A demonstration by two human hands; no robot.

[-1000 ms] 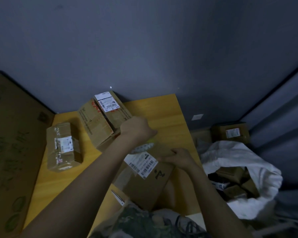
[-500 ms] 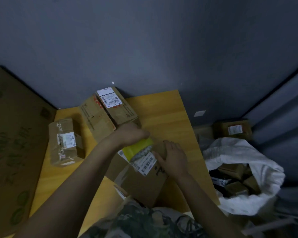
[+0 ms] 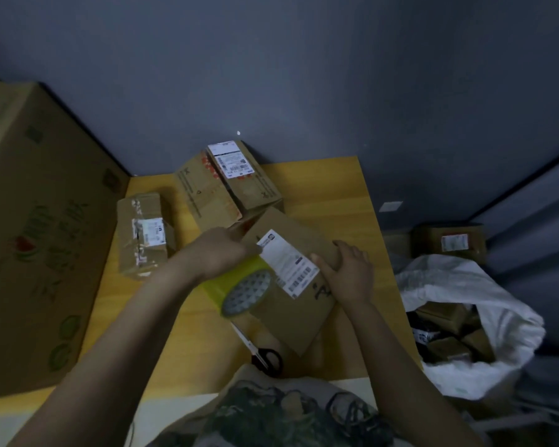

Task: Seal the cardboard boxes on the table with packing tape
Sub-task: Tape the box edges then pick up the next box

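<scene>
A brown cardboard box (image 3: 304,304) with a white shipping label (image 3: 286,264) lies tilted in the middle of the yellow wooden table (image 3: 323,188). My left hand (image 3: 221,251) grips a yellowish roll of packing tape (image 3: 239,290) against the box's left side. My right hand (image 3: 347,271) rests flat on the box's right half, fingers spread, holding nothing. Behind it stand two taller labelled boxes (image 3: 236,179) against the wall. A smaller taped box (image 3: 142,235) sits at the table's left.
Black-handled scissors (image 3: 260,351) lie on the table just below the box. A very large printed carton (image 3: 42,240) stands along the left. On the right, a white sack (image 3: 475,317) holds several small boxes, with another labelled box (image 3: 449,241) behind it.
The tape roll in my left hand has come down along the box's left side. My right hand slid right across the box top. The camera view dropped, showing the scissors.
</scene>
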